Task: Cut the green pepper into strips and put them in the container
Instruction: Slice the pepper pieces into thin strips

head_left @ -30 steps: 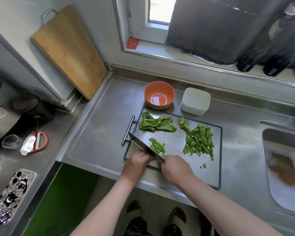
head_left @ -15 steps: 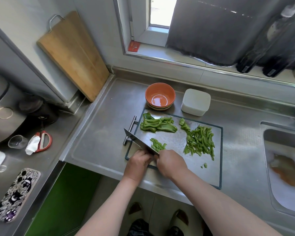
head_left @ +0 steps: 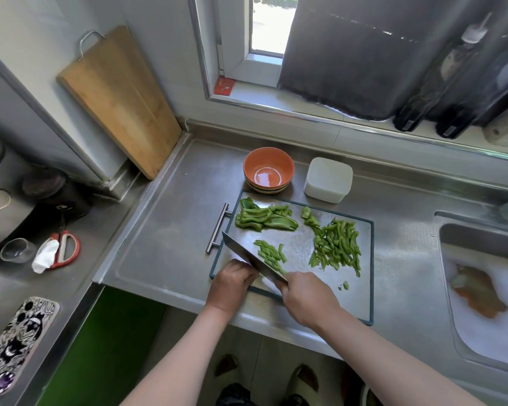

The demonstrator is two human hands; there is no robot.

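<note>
A stainless steel counter (head_left: 165, 247) runs under a window (head_left: 266, 24), with a wooden board (head_left: 121, 104) leaning on the wall at the left and a sink (head_left: 475, 237) of foamy water at the right. Red-handled scissors (head_left: 65, 247) and a patterned phone (head_left: 18, 344) lie on the lower surface at the far left.

An orange bowl (head_left: 255, 161) and a white container (head_left: 328, 180) stand side by side, just beyond the far edge of the steel cutting board (head_left: 299, 247); the bowl holds a little liquid (what is in the container I cannot tell).

On the board's far left lie uncut green pepper pieces (head_left: 264, 219), long axis left to right. A big pile of strips (head_left: 338, 244) lies toward the right, most pointing roughly near to far. A small row of fresh strips (head_left: 270, 254) lies against the right face of the cleaver (head_left: 247, 256), whose blade slants from far left to near right.

The right hand (head_left: 305, 300) is wrapped tight round the cleaver's handle. The left hand (head_left: 232, 285) sits knuckles-up, fingers curled, against the blade's left face at the board's near edge; whatever it holds is hidden.
</note>
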